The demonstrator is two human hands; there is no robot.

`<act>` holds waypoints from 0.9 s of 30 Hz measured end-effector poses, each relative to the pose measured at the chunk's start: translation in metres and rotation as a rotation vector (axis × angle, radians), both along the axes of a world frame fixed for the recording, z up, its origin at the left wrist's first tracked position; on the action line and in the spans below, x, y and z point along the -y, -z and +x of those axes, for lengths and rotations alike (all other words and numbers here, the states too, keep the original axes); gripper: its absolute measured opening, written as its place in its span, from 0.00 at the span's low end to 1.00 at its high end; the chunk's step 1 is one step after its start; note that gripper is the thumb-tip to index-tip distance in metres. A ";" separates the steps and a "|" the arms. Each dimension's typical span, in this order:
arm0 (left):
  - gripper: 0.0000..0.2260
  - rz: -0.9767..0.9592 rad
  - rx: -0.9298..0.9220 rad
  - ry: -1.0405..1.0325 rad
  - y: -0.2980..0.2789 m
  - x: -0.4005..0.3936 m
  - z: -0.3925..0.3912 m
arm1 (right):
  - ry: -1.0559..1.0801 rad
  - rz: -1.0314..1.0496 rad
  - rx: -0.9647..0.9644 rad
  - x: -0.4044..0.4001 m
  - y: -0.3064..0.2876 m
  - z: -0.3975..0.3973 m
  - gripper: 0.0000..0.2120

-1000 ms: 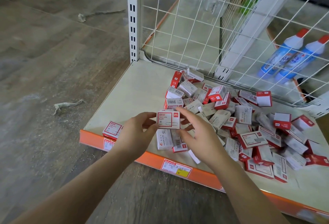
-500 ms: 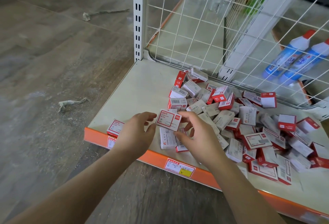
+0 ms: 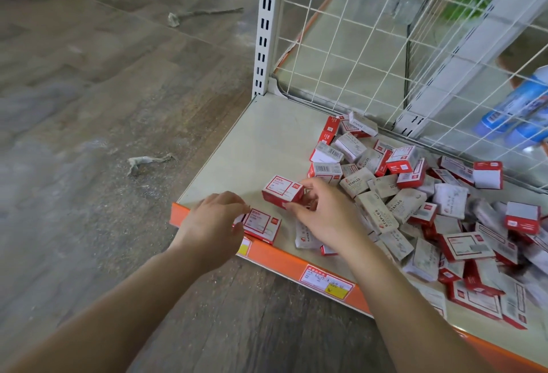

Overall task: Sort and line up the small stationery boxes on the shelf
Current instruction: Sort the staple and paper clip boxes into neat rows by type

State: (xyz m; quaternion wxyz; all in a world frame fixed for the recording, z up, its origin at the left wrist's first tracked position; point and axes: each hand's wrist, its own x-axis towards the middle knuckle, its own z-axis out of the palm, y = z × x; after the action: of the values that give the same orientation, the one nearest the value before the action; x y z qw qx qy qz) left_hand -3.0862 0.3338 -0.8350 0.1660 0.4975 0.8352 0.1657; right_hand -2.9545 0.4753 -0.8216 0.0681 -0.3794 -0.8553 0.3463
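A heap of several small red-and-white and beige stationery boxes (image 3: 409,192) lies jumbled on the cream shelf (image 3: 255,147) with its orange front edge. My right hand (image 3: 323,212) pinches one red-and-white box (image 3: 282,192) between thumb and fingers, just above the shelf left of the heap. My left hand (image 3: 212,221) hovers over the shelf's front left corner, fingers loosely curled, fingertips touching the edge of another red-and-white box (image 3: 262,226) that lies flat by the front edge. The left part of that box is hidden under the hand.
A white wire grid (image 3: 385,46) and a slotted upright post (image 3: 265,26) close the shelf's back. Blue bottles (image 3: 516,112) lie behind the grid at right. A price label (image 3: 326,282) sits on the orange edge. Crumpled paper scraps (image 3: 148,162) lie on the wooden floor.
My left hand let go of the box and dropped to the flat box at the front left corner. My right hand carried the held box leftward and lower, toward the shelf.
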 end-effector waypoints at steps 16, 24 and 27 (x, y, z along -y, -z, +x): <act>0.18 -0.012 -0.084 0.167 0.002 0.007 -0.007 | -0.038 -0.023 0.095 -0.001 0.013 -0.044 0.20; 0.17 -0.050 -0.098 0.172 0.000 0.009 -0.006 | -0.054 -0.042 0.105 -0.005 0.018 -0.055 0.16; 0.16 -0.069 -0.108 0.179 -0.002 0.006 -0.007 | -0.078 -0.043 0.076 -0.001 0.019 -0.059 0.15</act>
State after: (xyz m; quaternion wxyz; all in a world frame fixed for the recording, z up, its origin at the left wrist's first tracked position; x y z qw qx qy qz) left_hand -3.0933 0.3276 -0.8335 0.1519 0.5721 0.8005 0.0943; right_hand -3.0135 0.4768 -0.8409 0.0137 -0.3600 -0.8638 0.3523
